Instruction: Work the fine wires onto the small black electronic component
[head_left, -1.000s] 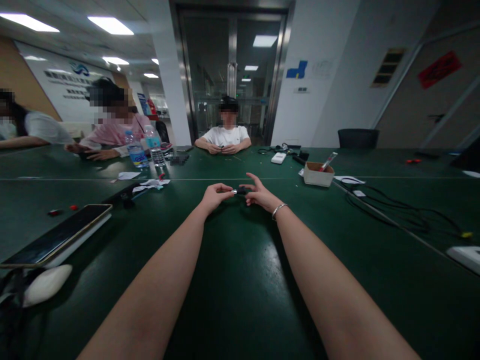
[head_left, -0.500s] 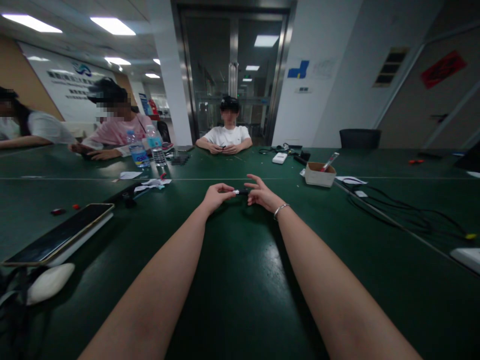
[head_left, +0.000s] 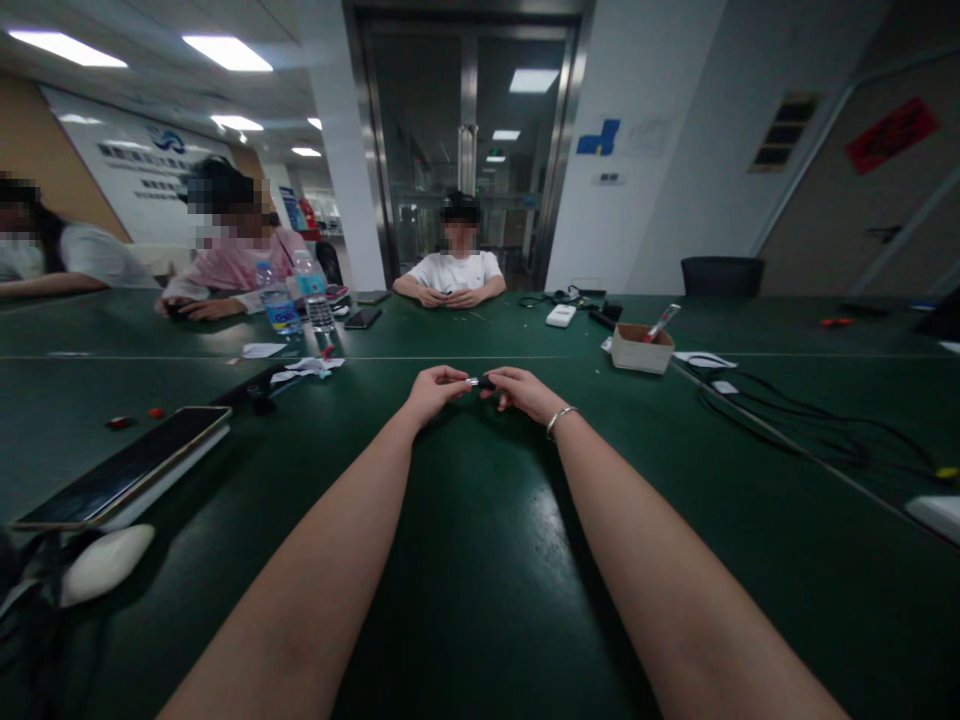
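Between my hands, above the green table (head_left: 457, 560), is a small black-and-silver stick (head_left: 477, 383); its exact kind is too small to make out. The thumb and fingers of my left hand (head_left: 436, 392) pinch its silver end. From the other side, my right hand (head_left: 525, 392) grips the black end between thumb and index finger, the other fingers curled below. A silver bracelet (head_left: 561, 421) circles my right wrist.
At left lie a phone on a white box (head_left: 139, 465) and a white computer mouse (head_left: 107, 563). Two water bottles (head_left: 315, 295) and crumpled paper (head_left: 307, 369) stand or lie beyond. A small box (head_left: 642, 350) and black cables (head_left: 810, 430) are at right. Several people sit around the table.
My right hand's fingers, raised and spread before, have closed on the black end of the stick. My left hand keeps its pinch in about the same place.
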